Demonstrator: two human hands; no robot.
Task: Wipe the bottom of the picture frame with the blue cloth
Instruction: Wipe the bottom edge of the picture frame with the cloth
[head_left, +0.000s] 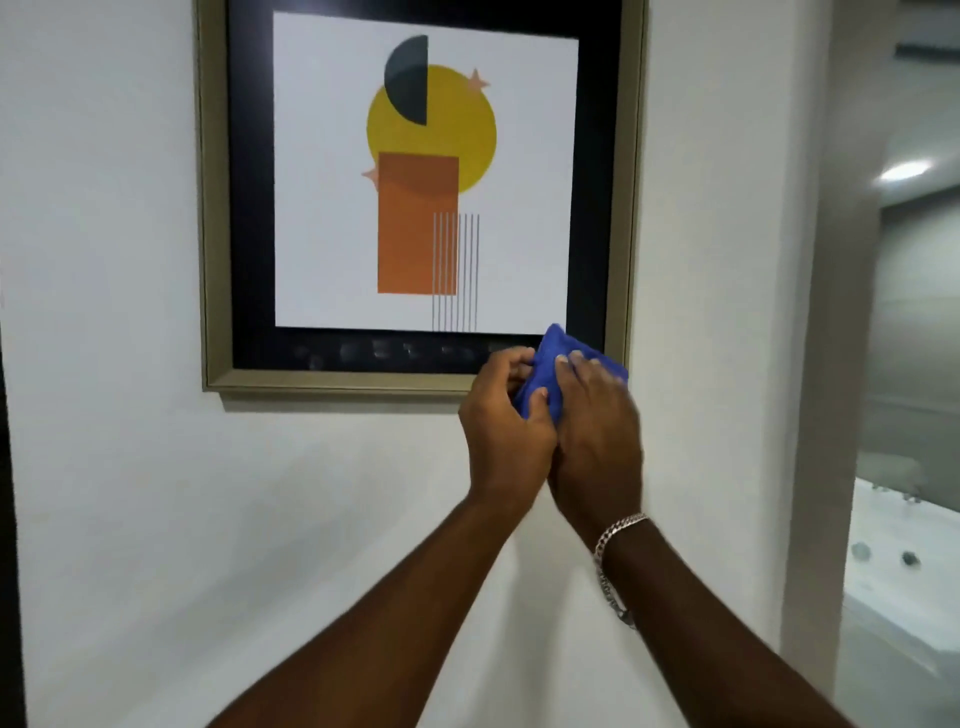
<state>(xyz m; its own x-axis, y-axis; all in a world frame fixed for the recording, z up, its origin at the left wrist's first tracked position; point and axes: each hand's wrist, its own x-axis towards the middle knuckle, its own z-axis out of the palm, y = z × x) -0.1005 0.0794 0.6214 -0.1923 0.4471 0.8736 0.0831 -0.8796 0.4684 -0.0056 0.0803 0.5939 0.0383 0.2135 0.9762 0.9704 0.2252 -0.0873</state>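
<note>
A picture frame (337, 382) with a dull gold border and black mat hangs on a white wall, holding an abstract print with a yellow circle and orange rectangle. A bunched blue cloth (558, 345) is pressed against the frame's lower right corner. My left hand (504, 426) grips the cloth's left and lower side. My right hand (597, 415), with a silver bracelet on the wrist, lies over the cloth's right side with fingers on top. Most of the cloth is hidden between the two hands. Pale smudges show along the black bottom strip to the left of the cloth.
White wall (208, 519) spreads below and left of the frame. A wall corner (810, 364) stands to the right, and beyond it a bathroom with a white tub (898, 571). A dark edge runs down the far left.
</note>
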